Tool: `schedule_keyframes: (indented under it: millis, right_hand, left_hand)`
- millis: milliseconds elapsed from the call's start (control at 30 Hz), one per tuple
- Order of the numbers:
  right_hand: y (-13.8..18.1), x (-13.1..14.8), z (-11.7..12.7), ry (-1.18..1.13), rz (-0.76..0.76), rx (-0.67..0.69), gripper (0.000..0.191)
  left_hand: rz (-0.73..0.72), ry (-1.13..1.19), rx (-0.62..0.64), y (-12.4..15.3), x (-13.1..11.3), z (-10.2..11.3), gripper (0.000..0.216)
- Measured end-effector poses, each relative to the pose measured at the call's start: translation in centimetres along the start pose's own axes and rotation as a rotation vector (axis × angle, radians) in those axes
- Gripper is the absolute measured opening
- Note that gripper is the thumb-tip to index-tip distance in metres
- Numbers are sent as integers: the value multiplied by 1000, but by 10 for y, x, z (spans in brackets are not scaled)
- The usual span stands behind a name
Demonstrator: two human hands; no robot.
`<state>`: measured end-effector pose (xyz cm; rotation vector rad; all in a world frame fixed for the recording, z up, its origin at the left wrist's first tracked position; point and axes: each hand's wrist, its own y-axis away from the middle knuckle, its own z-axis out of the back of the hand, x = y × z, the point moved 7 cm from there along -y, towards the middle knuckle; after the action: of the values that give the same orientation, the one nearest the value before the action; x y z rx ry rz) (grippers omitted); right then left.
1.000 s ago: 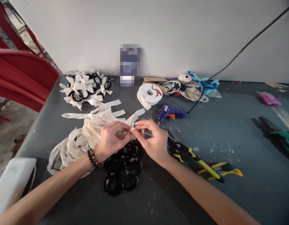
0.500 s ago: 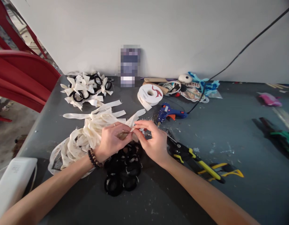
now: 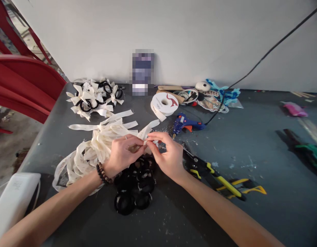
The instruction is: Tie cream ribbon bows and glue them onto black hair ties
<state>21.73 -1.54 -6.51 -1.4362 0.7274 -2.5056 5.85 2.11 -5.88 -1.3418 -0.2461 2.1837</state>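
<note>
My left hand [image 3: 126,153] and my right hand [image 3: 166,153] meet fingertip to fingertip over the middle of the table. Both pinch a white ribbon [image 3: 146,133] whose free end points up toward the spool; its lower part is hidden by my fingers. Left of my hands lies a heap of cream ribbon [image 3: 96,144]. Several black hair ties [image 3: 134,187] are piled beneath my wrists. Beyond my right hand rest a ribbon spool [image 3: 164,103] with a printed white flange and a blue glue gun [image 3: 187,124], its nozzle toward me.
Hair ties with white bows [image 3: 93,94] are heaped at the back left. Yellow-black pliers [image 3: 220,178] lie right of my forearm. A white power bank [image 3: 15,202] sits at the left edge, a red chair [image 3: 22,85] beyond. A black cord [image 3: 266,56] runs from the glue gun.
Almost nothing differs. My fingertips shift very slightly while keeping the pinch on the ribbon.
</note>
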Motion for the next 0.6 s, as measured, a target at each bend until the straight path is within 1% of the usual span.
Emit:
schedule_keyframes:
  millis: [100, 200, 300, 367, 533, 600]
  right_hand:
    - [1, -1, -1, 3, 9, 15, 16]
    - [1, -2, -1, 10, 18, 9, 16]
    - [1, -2, 0, 13, 17, -6, 15]
    - [1, -1, 1, 8, 15, -10, 16]
    - [2, 0, 1, 15, 23, -4, 18]
    - [2, 0, 0, 21, 34, 1, 17]
  left_hand:
    - [-3, -1, -8, -1, -1, 0, 5]
    - [-17, 17, 20, -1, -1, 0, 3]
    - [-43, 51, 53, -1, -2, -1, 11]
    - [-34, 35, 61, -1, -2, -1, 13]
    - [8, 22, 20, 0, 0, 0, 4]
    - [12, 44, 7, 0, 1, 1, 6]
